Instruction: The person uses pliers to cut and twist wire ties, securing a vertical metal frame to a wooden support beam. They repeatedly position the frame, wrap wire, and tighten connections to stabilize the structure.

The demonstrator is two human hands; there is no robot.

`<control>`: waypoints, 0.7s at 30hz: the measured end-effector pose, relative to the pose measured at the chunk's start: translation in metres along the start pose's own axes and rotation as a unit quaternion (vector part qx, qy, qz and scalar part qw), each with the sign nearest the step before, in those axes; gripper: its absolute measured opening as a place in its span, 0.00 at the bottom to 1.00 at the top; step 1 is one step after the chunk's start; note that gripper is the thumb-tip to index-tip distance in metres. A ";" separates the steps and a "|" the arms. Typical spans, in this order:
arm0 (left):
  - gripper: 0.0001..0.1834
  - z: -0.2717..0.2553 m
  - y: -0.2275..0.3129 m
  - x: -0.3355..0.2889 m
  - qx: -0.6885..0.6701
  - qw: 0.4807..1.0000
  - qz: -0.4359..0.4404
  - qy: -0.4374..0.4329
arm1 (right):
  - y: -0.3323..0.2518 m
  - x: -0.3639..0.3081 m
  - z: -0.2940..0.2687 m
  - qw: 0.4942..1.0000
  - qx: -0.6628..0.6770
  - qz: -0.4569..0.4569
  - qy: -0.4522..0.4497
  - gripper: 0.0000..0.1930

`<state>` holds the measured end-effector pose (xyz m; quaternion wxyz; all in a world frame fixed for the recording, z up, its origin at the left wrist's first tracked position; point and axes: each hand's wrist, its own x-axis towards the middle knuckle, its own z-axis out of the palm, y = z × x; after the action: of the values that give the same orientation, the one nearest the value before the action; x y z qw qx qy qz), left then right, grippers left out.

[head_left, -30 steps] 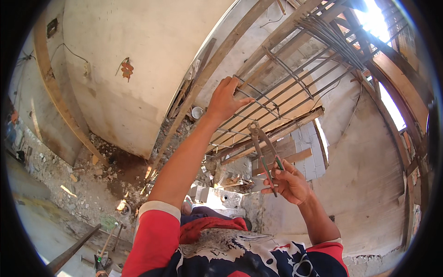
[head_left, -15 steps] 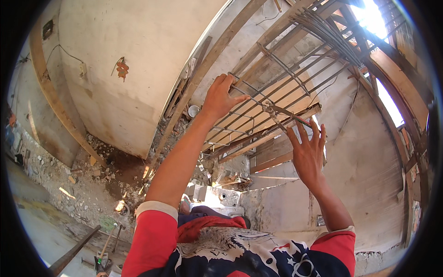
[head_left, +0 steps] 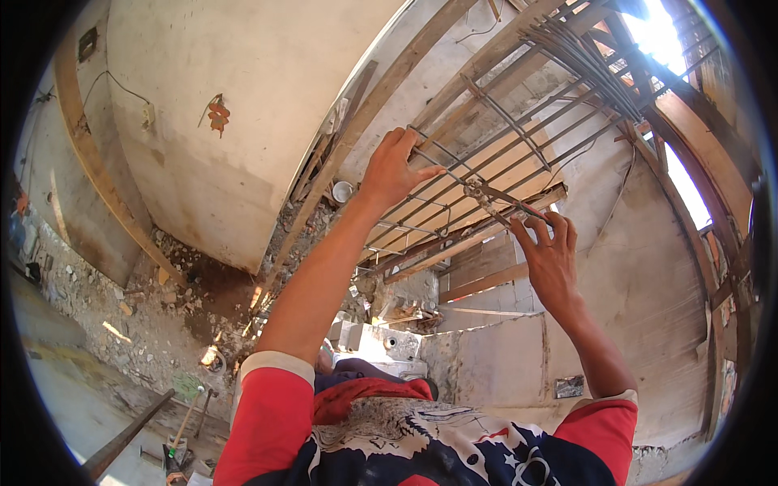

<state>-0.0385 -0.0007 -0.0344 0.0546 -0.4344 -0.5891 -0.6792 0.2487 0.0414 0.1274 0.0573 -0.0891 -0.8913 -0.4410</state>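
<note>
one hand (head_left: 389, 174) holding rebar (head_left: 508, 121), right hand (head_left: 553, 271) pincers (head_left: 502, 195), apparently

At ten o'clock a reddish-orange leaf-shaped piece (head_left: 217, 116) shows against a pale wall (head_left: 243, 178), a wooden post (head_left: 113, 194) slanting nearer nine. Rubble (head_left: 138, 340) litters the ground toward eight, where a dark pole (head_left: 134, 433) also lies in view. A bright opening (head_left: 655, 36) glares at two o'clock, and a small dark rectangle (head_left: 569, 387) marks the wall between four and five.
</note>
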 end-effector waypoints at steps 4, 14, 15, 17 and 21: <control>0.37 -0.002 0.000 0.001 0.001 1.000 -0.015 -0.020 | 0.007 0.002 0.001 0.999 0.033 0.001 -0.004 0.28; 0.37 -0.001 0.000 0.000 0.005 1.000 0.001 0.003 | 0.043 0.006 0.009 0.997 0.052 -0.052 -0.034 0.33; 0.37 -0.001 0.000 0.000 0.005 1.000 0.006 0.014 | 0.045 0.008 0.011 0.998 0.046 -0.035 -0.025 0.32; 0.36 0.001 -0.001 0.000 0.001 1.000 0.009 0.027 | 0.048 0.010 0.023 0.999 0.035 -0.001 -0.005 0.30; 0.36 0.006 -0.002 -0.001 -0.013 0.999 0.007 0.031 | 0.053 0.015 0.034 0.989 0.068 0.101 -0.086 0.19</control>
<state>-0.0360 0.0041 -0.0374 0.0719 -0.4182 -0.5747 -0.6998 0.2444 0.1016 0.1505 0.0309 -0.2122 -0.9073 -0.3617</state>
